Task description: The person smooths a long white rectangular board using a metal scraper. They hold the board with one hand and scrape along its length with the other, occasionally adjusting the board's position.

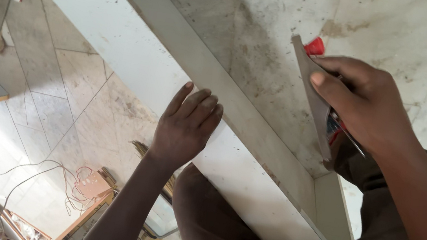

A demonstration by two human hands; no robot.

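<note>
Left hand (185, 127) flat, open, pressing white board (138, 56). Right hand (361, 106) closed on grey sheet (311, 95), red tool (315, 46). Board edge bare.

1. Small package or tool with a red end (315, 46) and a red-and-blue label (331, 131), mostly hidden in the right hand (361, 106).
2. No signs or screens visible.

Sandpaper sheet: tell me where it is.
In the head view, upper right: the sandpaper sheet is held in the right hand, above the white board's inner corner.
</note>
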